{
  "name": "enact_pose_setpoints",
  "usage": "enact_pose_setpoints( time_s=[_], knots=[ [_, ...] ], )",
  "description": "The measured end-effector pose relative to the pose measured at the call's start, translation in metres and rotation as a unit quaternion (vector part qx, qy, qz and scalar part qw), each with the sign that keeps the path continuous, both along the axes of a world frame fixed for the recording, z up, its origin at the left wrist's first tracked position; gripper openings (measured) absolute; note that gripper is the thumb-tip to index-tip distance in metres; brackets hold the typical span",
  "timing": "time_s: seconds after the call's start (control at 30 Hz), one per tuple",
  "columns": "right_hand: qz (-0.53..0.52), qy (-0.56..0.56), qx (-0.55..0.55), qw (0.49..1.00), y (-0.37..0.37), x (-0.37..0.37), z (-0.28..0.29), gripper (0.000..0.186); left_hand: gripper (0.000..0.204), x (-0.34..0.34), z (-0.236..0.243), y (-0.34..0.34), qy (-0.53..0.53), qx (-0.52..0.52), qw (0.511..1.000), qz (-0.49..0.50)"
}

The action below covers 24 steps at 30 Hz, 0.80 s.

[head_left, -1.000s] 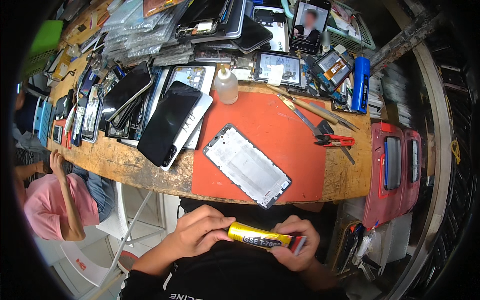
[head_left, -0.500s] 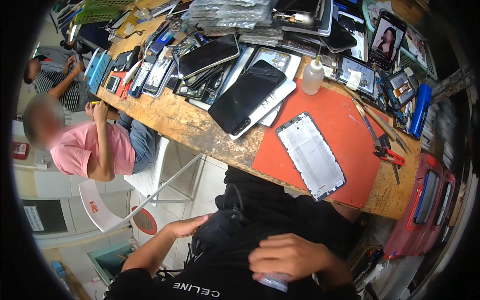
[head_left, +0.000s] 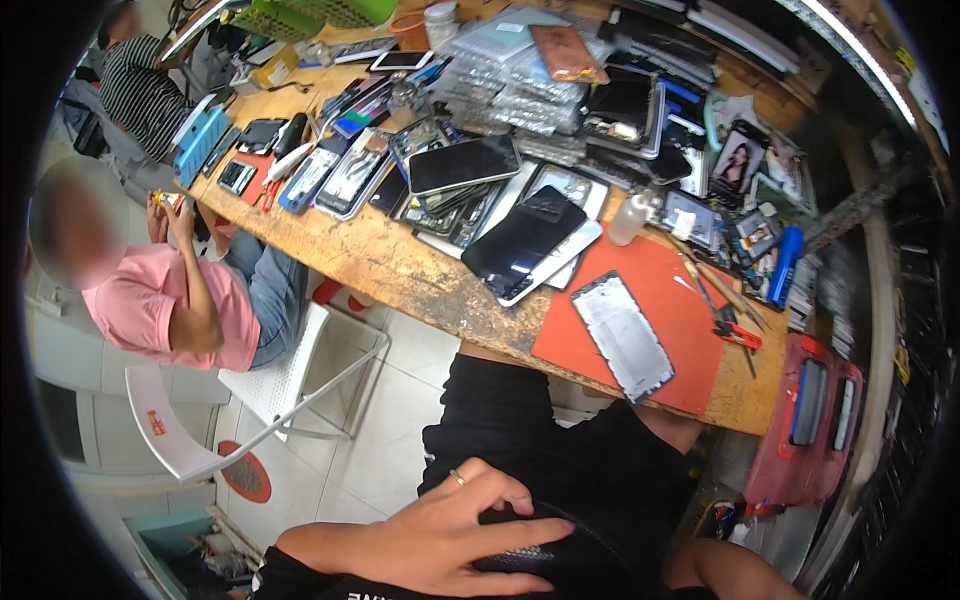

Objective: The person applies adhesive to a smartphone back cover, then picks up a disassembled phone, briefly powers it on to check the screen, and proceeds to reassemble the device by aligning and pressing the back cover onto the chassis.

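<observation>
My left hand (head_left: 470, 535), a ring on one finger, lies across a black pouch or cloth (head_left: 590, 545) in my lap. Its index finger and thumb stretch apart over the dark surface, while the upper fingers bend. My right forearm (head_left: 745, 575) enters at the lower right; the hand itself is hidden at the black fabric. Ahead, on an orange mat (head_left: 690, 345), rests a phone frame (head_left: 625, 335) with a pale inner face. Left of it, a black phone (head_left: 525, 240) lies on a white panel. Beyond the frame stands a clear dispenser bottle (head_left: 630, 220).
A red cutter (head_left: 738, 335) and tweezers (head_left: 700, 280) lie at the mat's right. Phones, parts and bagged stacks (head_left: 520, 90) crowd the wooden bench (head_left: 420, 285). A seated person in pink (head_left: 175, 295) and a white folding chair (head_left: 175, 425) are at left; a red case (head_left: 805, 425) stands right.
My left hand has moved right onto the black fabric. My right hand, earlier holding a small clear plastic item, has dropped out of sight. The view has shifted, showing more of the bench's far side.
</observation>
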State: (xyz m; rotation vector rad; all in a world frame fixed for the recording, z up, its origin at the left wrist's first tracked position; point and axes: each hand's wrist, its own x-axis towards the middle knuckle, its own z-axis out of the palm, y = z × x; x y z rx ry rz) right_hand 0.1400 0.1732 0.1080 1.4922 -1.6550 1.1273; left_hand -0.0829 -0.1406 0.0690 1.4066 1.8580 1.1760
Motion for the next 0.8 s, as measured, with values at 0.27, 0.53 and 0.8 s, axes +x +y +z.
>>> enact_pose_setpoints(
  time_s=[0.27,0.53,0.8],
  knots=[
    [0.285,-0.28,0.103,0.911,-0.042,-0.101,-0.099,0.04,0.041,-0.045,-0.166,-0.023,-0.364,-0.131,0.92,0.066],
    [-0.15,-0.416,0.018,0.897,-0.078,-0.052,-0.117,0.036,0.032,-0.081,-0.212,0.004,-0.255,-0.186,0.944,-0.093],
    [-0.219,-0.632,0.059,0.741,-0.1,-0.068,-0.184,0.045,0.027,-0.114,-0.144,0.039,0.052,-0.18,0.972,-0.143]
  ],
)
